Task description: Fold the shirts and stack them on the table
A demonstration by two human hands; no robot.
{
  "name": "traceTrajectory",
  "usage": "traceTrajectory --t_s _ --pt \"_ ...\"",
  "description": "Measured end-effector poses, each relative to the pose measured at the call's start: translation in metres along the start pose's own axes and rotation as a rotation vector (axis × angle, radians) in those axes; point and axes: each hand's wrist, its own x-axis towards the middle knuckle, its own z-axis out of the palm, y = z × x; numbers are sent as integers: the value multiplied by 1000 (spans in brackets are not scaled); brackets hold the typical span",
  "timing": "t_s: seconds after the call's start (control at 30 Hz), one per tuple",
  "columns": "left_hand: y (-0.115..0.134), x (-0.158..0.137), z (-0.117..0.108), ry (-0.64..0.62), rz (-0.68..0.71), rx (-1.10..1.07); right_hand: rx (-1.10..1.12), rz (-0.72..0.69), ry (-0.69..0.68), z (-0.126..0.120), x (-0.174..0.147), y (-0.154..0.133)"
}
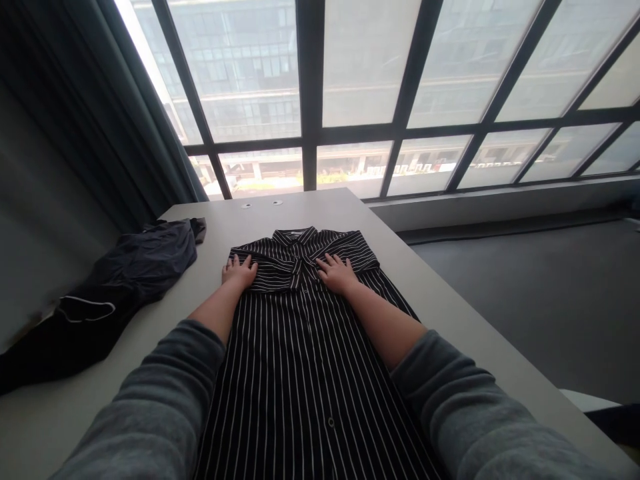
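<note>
A black shirt (285, 360) with white stripes lies spread on the table, its collar (295, 235) toward the far end. Both sleeves are folded inward across the chest, their cuffs meeting near the middle. My left hand (240, 272) rests flat with fingers apart on the left folded sleeve (273, 272), at its outer edge. On the right, my right hand (337, 273) lies with spread fingers on the other sleeve (353, 248), close to its cuff. The shirt's lower hem is out of view.
Dark crumpled clothes (145, 267) lie along the left side of the white table (440, 320). Two small round fittings (277, 203) sit near the table's far edge. A dark curtain (120, 100) hangs at left, beside large framed windows (370, 67). Grey floor (560, 280) shows at right.
</note>
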Motion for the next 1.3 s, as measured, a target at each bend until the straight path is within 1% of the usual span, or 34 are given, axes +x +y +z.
traceTrajectory --t_s 0.17,0.3,0.5,0.57,0.63,0.7,0.77,0.8,0.87,0.93,1.0,1.1,1.2,1.3 --pt "-1 18 5 -2 -27 -17 -1 11 -11 0 1 0" --pt "2 25 3 -1 -52 -7 0 37 -12 -2 6 -1" --pt "12 24 -7 22 -102 16 -11 81 -67 -6 13 -6" --pt "15 22 -11 31 -92 16 -29 82 -97 -10 16 -6" --pt "20 19 -14 46 -63 12 -40 67 -72 -17 22 -3" --pt "28 17 -15 69 5 7 -38 54 34 -25 33 3" --pt "40 15 -15 82 118 2 -36 63 117 -32 48 13" --pt "48 15 -15 77 178 0 -39 69 112 -35 57 19" --pt "66 17 -13 45 279 -6 -49 79 42 -37 74 30" --pt "86 23 -11 -1 331 -16 -50 97 -19 -37 90 39" --pt "103 32 -9 -49 342 -31 -45 113 -45 -36 103 47" --pt "119 48 -7 -133 291 -55 -25 126 -85 -32 115 56" --pt "125 57 -6 -192 222 -65 -13 153 -108 -27 121 64" --pt "128 58 -9 -213 178 -60 -16 165 -114 -24 122 70"
